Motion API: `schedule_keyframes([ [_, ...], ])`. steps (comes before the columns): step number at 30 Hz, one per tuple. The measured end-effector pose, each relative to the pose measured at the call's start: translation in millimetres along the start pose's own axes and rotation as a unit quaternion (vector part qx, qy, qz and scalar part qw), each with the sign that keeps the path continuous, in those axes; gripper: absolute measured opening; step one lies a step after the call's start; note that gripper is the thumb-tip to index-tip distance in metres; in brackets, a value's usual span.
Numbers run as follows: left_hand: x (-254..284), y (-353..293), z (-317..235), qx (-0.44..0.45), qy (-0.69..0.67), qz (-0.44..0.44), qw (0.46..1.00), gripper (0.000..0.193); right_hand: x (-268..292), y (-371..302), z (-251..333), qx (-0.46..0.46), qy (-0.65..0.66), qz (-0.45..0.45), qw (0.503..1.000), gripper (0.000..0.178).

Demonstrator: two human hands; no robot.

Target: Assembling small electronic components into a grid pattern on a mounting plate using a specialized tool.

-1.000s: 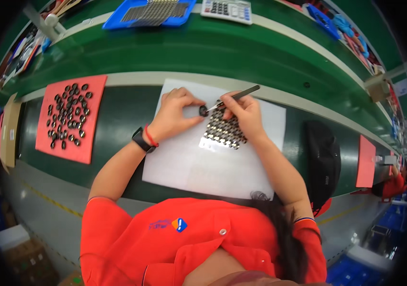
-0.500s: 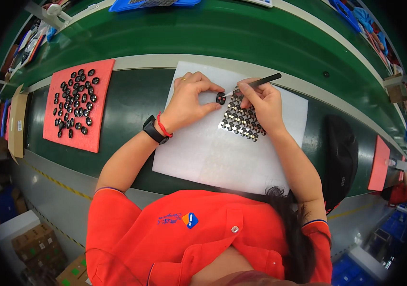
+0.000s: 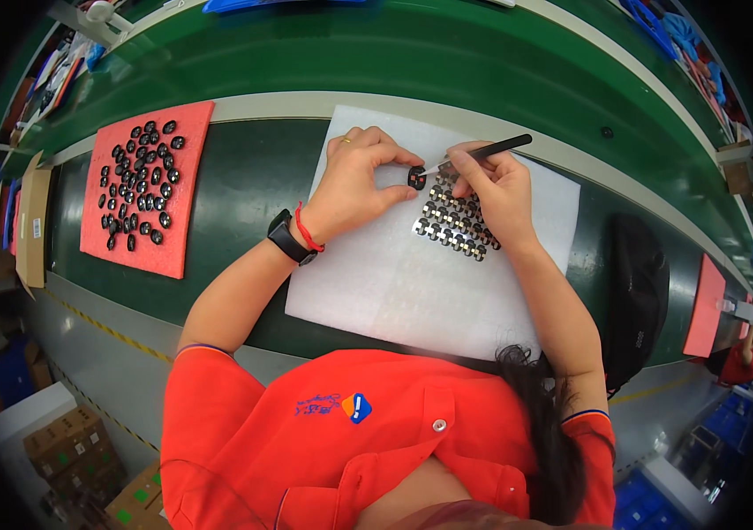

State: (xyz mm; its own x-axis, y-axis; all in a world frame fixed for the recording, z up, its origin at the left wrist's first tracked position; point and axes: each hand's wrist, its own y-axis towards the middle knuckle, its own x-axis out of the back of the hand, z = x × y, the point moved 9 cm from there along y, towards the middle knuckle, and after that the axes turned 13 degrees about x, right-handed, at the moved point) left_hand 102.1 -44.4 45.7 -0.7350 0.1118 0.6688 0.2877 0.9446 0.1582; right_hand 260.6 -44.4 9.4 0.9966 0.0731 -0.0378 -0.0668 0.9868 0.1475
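Between the thumb and forefinger of my left hand is a small round black part with reddish spots on its face. My right hand grips black tweezers like a pen, their pale tip at the black part. Under and beside my right hand lies a sheet of small black-and-metal pieces in rows, partly covered by the fingers. Both hands are over a white foam sheet on the green bench.
A pink foam pad on the left carries many glossy black round parts. On the right lie a black bag and another pink pad. An open cardboard box stands at the left end. Above runs a green shelf.
The whole view has shifted slightly. My left hand still pinches the black part, and the tweezers stay with their tip at it.
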Motion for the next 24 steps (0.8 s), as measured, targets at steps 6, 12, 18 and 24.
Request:
schedule_keyframes([
  [6,0.7,0.8,2.7,0.001,-0.005,-0.002,1.000,0.029,-1.3,0.8,-0.9,0.001,-0.009,0.001,1.000,0.019],
  [12,-1.4,1.9,7.9,0.023,-0.021,0.013,0.999,0.028,-2.9,1.0,-0.2,0.002,-0.006,0.004,1.000,0.018],
  [18,-6.1,3.4,12.7,0.042,-0.032,0.026,0.998,0.029,-1.9,1.2,-0.5,0.001,0.006,0.006,1.000,0.017],
  [24,-7.5,3.5,11.3,0.049,-0.029,0.037,0.998,0.030,-1.5,0.4,-0.6,-0.002,0.005,0.013,1.000,0.018],
])
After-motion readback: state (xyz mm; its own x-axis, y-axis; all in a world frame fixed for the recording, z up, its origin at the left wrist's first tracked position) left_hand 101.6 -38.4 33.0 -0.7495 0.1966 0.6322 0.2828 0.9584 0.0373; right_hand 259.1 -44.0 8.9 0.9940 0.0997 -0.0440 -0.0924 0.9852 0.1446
